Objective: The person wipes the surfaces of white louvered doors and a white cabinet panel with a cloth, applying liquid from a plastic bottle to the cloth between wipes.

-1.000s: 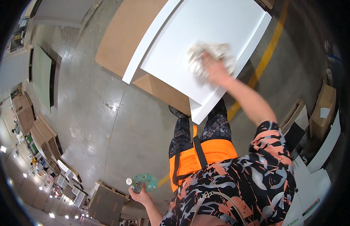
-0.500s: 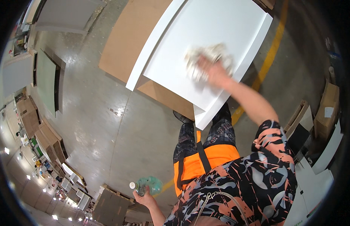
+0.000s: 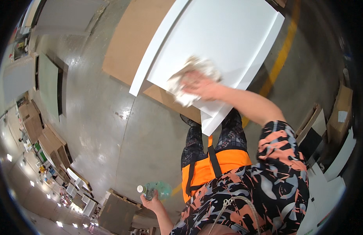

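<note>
A crumpled white cloth (image 3: 181, 95) lies under my right hand (image 3: 200, 85), which presses it against a white panel (image 3: 224, 35) near its front edge. The cloth and the fingers are smeared by motion. Raised white strips run along both long sides of the panel. Low at the left, my left hand (image 3: 151, 203) is wrapped round a translucent green plastic bottle (image 3: 160, 189) with a white cap, held tilted on its side away from the panel.
Brown board (image 3: 126, 43) lies under the panel and sticks out to its left. A yellow line (image 3: 282, 51) crosses the grey floor at the right. Cardboard boxes (image 3: 339, 113) and white boards stand further right. At the left are a pale green panel (image 3: 48, 84) and stacked brown boards (image 3: 52, 145).
My right hand has swept the cloth left and nearer to me, to the panel's front edge. The left hand still holds the bottle in nearly the same place.
</note>
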### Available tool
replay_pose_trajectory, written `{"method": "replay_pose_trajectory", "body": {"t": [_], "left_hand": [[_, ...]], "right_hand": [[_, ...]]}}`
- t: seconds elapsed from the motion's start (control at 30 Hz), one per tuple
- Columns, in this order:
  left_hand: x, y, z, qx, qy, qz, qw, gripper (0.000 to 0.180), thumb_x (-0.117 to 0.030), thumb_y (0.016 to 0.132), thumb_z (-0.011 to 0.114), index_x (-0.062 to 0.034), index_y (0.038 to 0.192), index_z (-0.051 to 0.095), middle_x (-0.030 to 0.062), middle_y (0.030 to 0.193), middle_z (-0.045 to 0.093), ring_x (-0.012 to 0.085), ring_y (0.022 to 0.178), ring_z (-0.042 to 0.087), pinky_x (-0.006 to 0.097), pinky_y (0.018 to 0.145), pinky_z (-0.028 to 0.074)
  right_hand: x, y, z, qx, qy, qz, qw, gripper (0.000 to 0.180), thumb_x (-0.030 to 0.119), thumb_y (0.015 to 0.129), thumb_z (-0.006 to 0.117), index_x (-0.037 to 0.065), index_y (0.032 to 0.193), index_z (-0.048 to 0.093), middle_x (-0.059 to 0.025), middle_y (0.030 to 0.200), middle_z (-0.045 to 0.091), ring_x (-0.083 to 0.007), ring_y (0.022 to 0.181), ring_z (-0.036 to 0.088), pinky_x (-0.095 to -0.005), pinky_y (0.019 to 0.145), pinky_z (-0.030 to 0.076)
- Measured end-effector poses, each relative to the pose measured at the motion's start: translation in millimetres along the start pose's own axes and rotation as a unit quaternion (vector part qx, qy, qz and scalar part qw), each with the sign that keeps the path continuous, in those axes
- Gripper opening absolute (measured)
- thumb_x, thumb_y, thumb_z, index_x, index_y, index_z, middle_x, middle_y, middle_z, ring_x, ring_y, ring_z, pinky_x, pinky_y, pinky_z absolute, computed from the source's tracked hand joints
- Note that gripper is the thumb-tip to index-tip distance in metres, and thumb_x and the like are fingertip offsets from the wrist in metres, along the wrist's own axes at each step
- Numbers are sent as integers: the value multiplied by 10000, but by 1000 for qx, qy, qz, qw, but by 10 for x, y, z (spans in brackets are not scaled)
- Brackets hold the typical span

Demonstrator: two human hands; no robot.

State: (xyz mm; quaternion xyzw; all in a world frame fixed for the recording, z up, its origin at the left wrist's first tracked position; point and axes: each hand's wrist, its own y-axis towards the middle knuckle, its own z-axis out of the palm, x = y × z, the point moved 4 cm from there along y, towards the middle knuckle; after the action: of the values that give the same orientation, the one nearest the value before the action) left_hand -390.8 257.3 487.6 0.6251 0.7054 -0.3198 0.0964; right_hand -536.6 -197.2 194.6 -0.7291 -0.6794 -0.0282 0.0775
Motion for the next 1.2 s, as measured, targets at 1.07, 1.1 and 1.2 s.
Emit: {"method": "replay_pose_trajectory", "body": {"t": [1.07,1.1,1.2], "left_hand": [[-265,165,136,115,90,137,980,379,47,639,808,-23,932,576,20,867,595,129,811,549,278,775,460],[-274,132,153,110,95,143,979,378,47,642,807,-22,934,576,21,871,595,129,815,549,280,776,461],[-236,59,159,86,43,104,990,385,56,644,798,-21,950,577,24,886,596,132,830,553,286,776,463]], "right_hand": [[821,-559,-321,212,151,90,961,605,310,921,499,146,1478,328,-129,1567,207,-305,1461,127,-536,1176,-12],[724,-609,-375,238,154,69,957,616,271,901,498,166,1483,323,-110,1572,204,-303,1464,124,-552,1173,0],[92,-1109,-293,198,200,89,955,631,212,891,484,221,1496,303,-73,1578,212,-290,1460,160,-544,1182,47]]}}
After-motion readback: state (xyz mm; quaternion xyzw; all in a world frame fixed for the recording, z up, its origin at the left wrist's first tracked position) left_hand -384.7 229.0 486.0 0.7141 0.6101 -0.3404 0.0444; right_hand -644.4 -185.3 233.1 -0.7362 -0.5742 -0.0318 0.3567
